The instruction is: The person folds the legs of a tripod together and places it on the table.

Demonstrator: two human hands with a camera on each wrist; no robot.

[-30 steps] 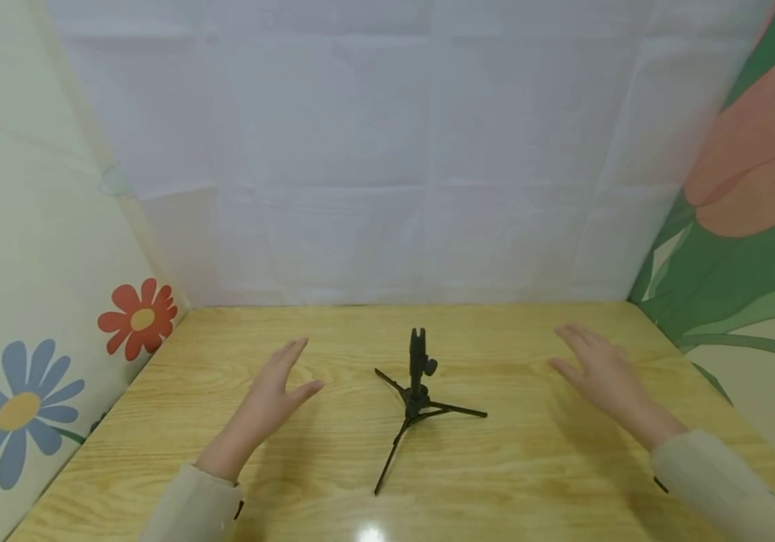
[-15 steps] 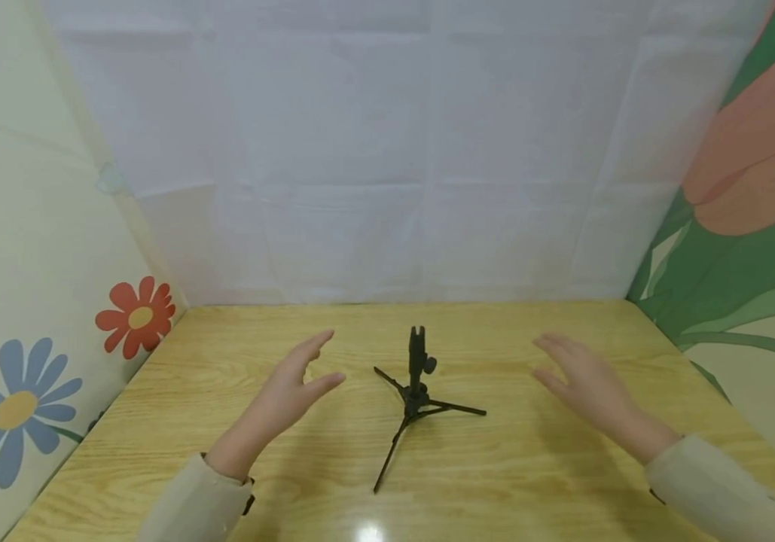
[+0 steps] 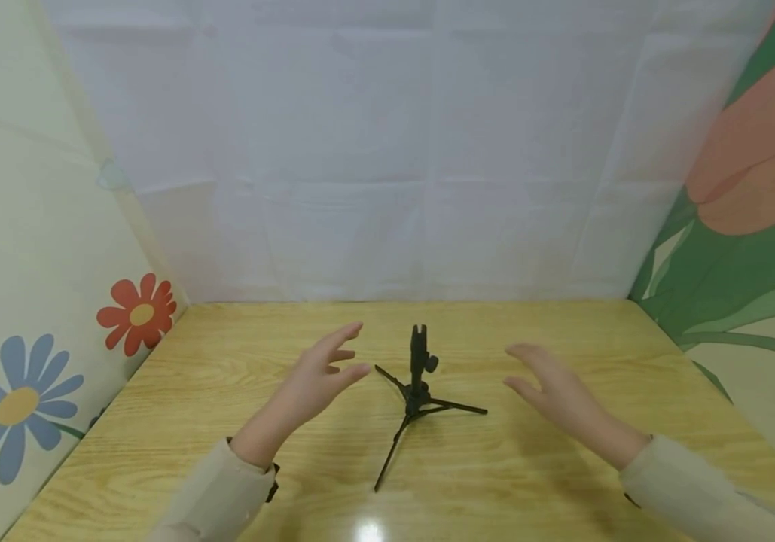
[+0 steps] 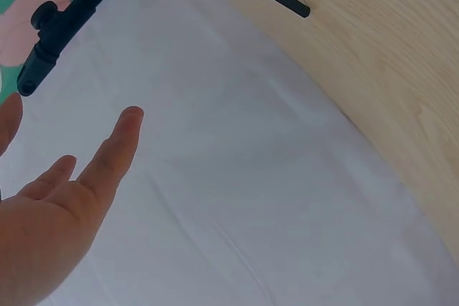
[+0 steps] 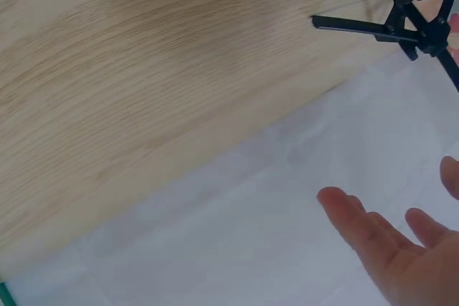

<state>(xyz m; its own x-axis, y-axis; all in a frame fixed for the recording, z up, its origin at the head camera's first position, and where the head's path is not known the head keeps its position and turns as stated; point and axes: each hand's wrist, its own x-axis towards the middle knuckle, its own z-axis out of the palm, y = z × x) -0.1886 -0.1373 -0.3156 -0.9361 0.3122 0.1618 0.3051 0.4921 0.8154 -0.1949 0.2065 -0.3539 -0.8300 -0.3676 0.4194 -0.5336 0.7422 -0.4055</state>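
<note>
A small black tripod stand (image 3: 417,376) stands upright on the wooden table, its three thin legs spread and a knob (image 3: 431,364) on the right of its short post. My left hand (image 3: 312,380) is in the air just left of the stand, thumb and fingers apart and pointing toward it. On the other side my right hand (image 3: 559,391) hovers farther off, fingers extended toward the post. Neither hand touches anything. The left wrist view shows the stand's post (image 4: 57,41) beyond my fingers; in the right wrist view its leg joint (image 5: 423,34) appears at the upper right.
The wooden table (image 3: 224,354) meets a creased white cloth (image 3: 360,165) at the back. A pale panel with a red flower (image 3: 136,315) and a blue flower (image 3: 17,406) rises on the left. Green and pink floral cloth (image 3: 753,173) hangs on the right.
Both hands have moved inward toward the stand, the left rightward and the right leftward. The left hand is now closer to it. The stand has stayed in place.
</note>
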